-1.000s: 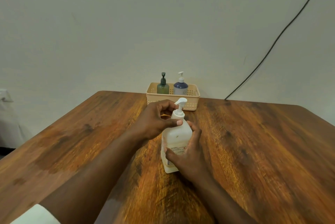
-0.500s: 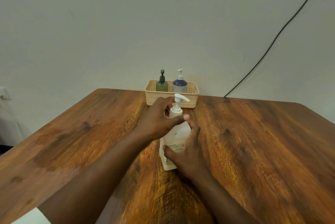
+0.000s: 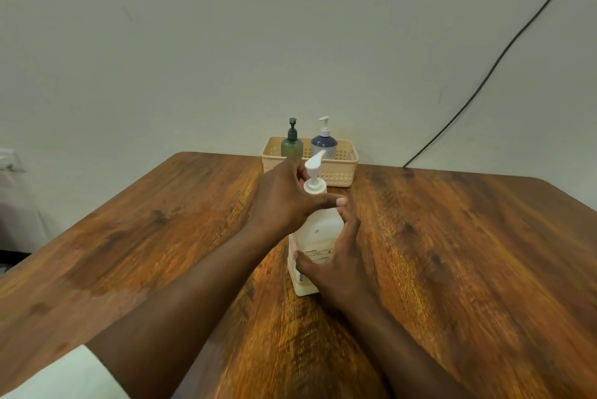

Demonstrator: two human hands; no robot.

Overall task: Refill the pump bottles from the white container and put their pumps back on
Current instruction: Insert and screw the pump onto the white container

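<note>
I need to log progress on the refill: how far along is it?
Nothing looks done yet. In hand: the left hand grips the pump collar of the white container while the right hand steadies its body. Left: the green bottle and blue bottle sit in the basket, pumps on, untouched.

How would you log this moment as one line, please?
left hand: gripping pump collar | right hand: steadying white container | green bottle, blue bottle: in basket

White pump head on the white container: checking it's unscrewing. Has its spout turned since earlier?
Yes. The spout of the white pump head swung from pointing right to pointing away, toward the beige plastic basket.
</note>
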